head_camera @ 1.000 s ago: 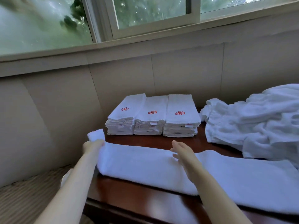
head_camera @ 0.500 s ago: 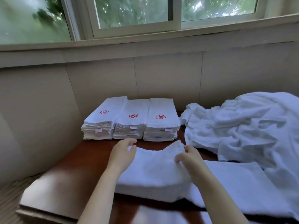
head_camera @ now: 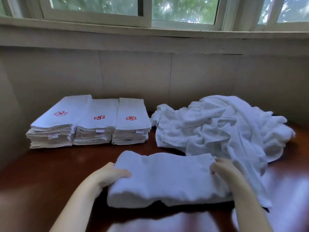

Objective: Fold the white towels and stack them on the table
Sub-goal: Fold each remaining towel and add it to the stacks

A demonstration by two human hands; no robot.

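On the table [head_camera: 50, 166], in front of the loose pile [head_camera: 225, 128] and the folded stacks [head_camera: 88, 121], I hold the part-folded towel [head_camera: 165, 174]. My left hand [head_camera: 110, 174] and right hand [head_camera: 224, 168] each grip one end. Next step, I judge: fold it once more, then stack it.

A dark reddish wooden table [head_camera: 66, 164] carries a folded white towel [head_camera: 167, 178] near its front edge. Behind that towel and to its left, three stacks of folded towels [head_camera: 96, 128] stand side by side, each topped with a red emblem [head_camera: 99, 117]. Behind it to the right sprawls a rumpled heap of white towels [head_camera: 225, 128], reaching the towel's right end
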